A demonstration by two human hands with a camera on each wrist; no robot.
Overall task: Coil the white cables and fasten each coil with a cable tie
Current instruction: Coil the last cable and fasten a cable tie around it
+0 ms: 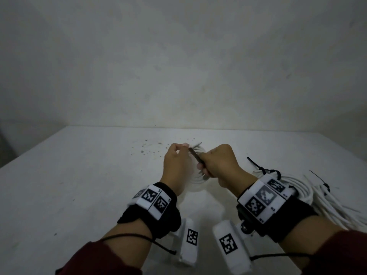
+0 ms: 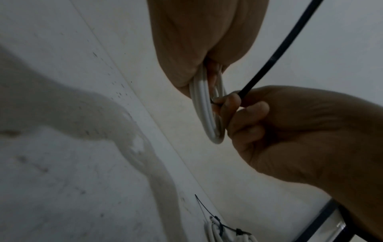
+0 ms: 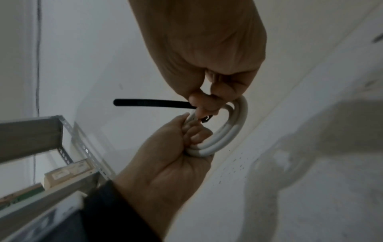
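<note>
So my left hand is gripping the white coil up off the counter while my right hand pinches the black cable tie, and I'd pull the tail straight, keeping loops bunched.

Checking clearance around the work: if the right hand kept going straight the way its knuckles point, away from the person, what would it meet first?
Probably nothing near: the right hand, gripping the black cable tie and white cable coil, points across bare table toward the wall. Depth is unclear.
</note>
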